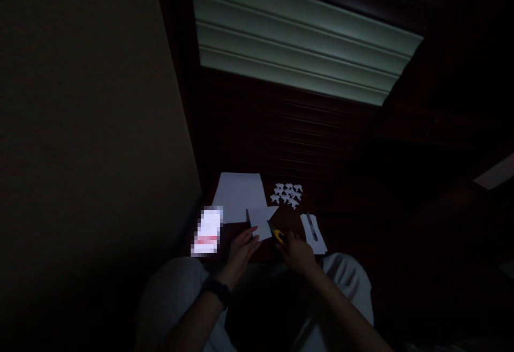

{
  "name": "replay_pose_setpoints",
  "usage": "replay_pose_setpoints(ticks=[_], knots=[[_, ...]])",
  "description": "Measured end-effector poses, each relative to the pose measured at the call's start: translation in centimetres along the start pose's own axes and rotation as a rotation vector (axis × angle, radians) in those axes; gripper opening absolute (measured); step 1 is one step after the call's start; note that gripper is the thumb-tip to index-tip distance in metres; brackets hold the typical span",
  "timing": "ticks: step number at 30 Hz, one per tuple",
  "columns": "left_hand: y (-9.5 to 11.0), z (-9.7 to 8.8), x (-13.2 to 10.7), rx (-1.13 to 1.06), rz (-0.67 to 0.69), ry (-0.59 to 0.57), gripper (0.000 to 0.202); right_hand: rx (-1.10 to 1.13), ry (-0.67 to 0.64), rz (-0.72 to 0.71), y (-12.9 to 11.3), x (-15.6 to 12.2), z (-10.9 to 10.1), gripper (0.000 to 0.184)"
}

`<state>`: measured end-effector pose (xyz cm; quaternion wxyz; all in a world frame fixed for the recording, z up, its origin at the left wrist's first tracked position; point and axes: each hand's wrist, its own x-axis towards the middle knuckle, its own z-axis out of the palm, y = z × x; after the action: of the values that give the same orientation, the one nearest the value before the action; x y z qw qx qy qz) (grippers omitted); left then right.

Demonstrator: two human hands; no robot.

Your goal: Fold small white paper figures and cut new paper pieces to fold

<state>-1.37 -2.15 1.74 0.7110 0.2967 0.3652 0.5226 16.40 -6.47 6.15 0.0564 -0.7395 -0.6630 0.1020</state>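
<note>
The scene is very dark. My left hand (pixel 242 248), with a dark watch on the wrist, pinches the lower edge of a small white piece of paper (pixel 262 221) over a dark wooden surface. My right hand (pixel 296 251) is closed on a yellow-handled cutting tool (pixel 278 234), probably scissors, whose tip meets the paper's right side.
A larger white sheet (pixel 241 194) lies behind the paper. Several small white paper cut-outs (pixel 287 194) sit in a cluster to the right. A pen rests on a paper slip (pixel 313 232) near my right hand. A lit phone screen (pixel 208 232) glows on the left. My knees show below.
</note>
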Motion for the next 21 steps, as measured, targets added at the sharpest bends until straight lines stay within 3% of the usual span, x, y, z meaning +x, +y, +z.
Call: replay_pose_setpoints(ticks=[9,15,21], knots=[[0.0,0.7,-0.5,0.029,-0.03,-0.064,0.036,0.038,-0.032,-0.056,-0.3,-0.7,-0.9,0.041],[-0.9,0.4,-0.4,0.098,-0.043,-0.097,0.041,0.029,-0.059,-0.074,0.5,-2.0,-1.7,0.039],[-1.9,1.5,-0.2,0.113,-0.027,-0.094,0.043,0.045,-0.067,-0.081,1.0,-3.4,-2.0,0.038]])
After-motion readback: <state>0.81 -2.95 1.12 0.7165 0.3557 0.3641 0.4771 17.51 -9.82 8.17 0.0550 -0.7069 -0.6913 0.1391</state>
